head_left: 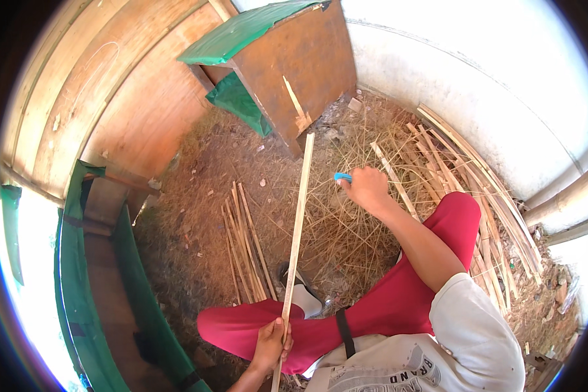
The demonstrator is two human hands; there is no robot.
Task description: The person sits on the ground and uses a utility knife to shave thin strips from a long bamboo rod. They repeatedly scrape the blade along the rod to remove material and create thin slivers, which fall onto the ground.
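My left hand (272, 342) is clamped around the lower end of a long bamboo strip (296, 245) — it slants up from my red-trousered lap toward the brown wooden box (300, 72). My right hand (367, 189) reaches out over the dry straw (346, 228), fingers pinching a small blue object (342, 177). A bundle of split strips (245, 245) lies on the ground to my left — more sticks (483, 189) are piled along the white wall.
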